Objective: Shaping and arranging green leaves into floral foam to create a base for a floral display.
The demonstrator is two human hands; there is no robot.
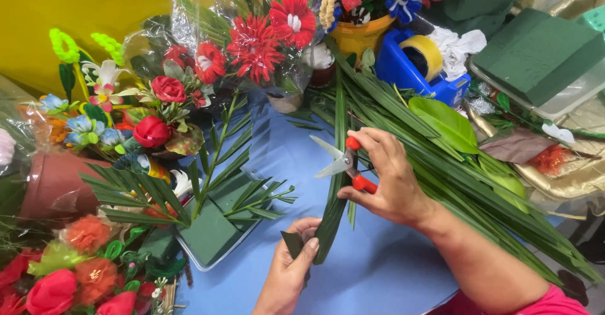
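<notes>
Blue tabletop [378, 271], glossy leaf strip [332, 214], steel scissors [343, 162]

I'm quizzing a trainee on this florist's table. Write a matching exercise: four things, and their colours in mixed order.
Things:
1. scissors handles
2. tape dispenser
3. foam block
4. table surface

Colours:
A. dark green
B. light blue
C. red
D. deep blue

Pairs: 1-C, 2-D, 3-A, 4-B

The right hand holds the scissors; the left hand holds a long leaf.

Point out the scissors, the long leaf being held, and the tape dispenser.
scissors [343, 162], head view, at the pivot by the blades.
long leaf [332, 217], head view, on the mid blade above the left thumb.
tape dispenser [403, 69], head view, on its blue body.
</notes>
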